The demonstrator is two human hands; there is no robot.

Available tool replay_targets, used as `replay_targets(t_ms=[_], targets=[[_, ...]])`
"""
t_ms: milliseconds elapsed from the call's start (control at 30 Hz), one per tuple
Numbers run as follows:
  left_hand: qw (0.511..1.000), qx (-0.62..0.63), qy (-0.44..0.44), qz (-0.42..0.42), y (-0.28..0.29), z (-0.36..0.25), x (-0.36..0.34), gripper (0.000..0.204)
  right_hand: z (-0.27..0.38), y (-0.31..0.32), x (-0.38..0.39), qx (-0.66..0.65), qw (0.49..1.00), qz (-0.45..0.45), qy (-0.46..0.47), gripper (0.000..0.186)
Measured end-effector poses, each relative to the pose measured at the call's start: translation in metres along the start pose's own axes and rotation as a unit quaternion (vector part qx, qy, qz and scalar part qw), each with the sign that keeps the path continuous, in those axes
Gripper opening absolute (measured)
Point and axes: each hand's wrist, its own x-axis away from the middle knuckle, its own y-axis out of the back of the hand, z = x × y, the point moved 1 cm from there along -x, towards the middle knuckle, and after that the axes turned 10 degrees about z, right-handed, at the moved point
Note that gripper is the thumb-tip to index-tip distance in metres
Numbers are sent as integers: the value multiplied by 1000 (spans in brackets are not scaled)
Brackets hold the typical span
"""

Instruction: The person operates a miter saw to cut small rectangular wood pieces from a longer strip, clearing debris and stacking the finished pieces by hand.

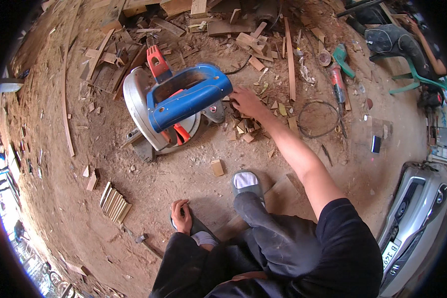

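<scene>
A mitre saw with a blue handle [188, 97] and a round grey blade guard [136, 107] stands on the dirt ground ahead of me. My right hand [247, 103] reaches out to the right side of the saw, its fingers spread toward the base beside the handle. I see nothing held in it. Just below that hand lies a pile of small wood offcuts [246, 128]. My left hand [182, 218] rests by my left slipper with its fingers loosely bent and apart, apparently holding nothing. A single wood block [217, 168] lies between the saw and my feet.
Stacked wood slats [116, 203] and a hammer [142, 238] lie at left. A red angle grinder [337, 85], a green power tool [342, 60] and a coiled cord [315, 119] are at right. Scrap boards [256, 43] litter the far side. Another person [397, 42] sits on a green chair; a silver car [414, 213] stands nearer.
</scene>
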Motion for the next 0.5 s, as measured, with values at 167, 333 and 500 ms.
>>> replay_targets(t_ms=[167,333,500], targets=[[1000,1,9,8,2,-2,-1,14,6,-3,-4,-102,995,-3,13,40],[1000,0,18,20,-1,0,-1,15,5,-26,-12,-154,988,-14,11,41],[999,19,41,22,0,-10,-2,17,-9,-16,-2,-71,997,-20,31,35]])
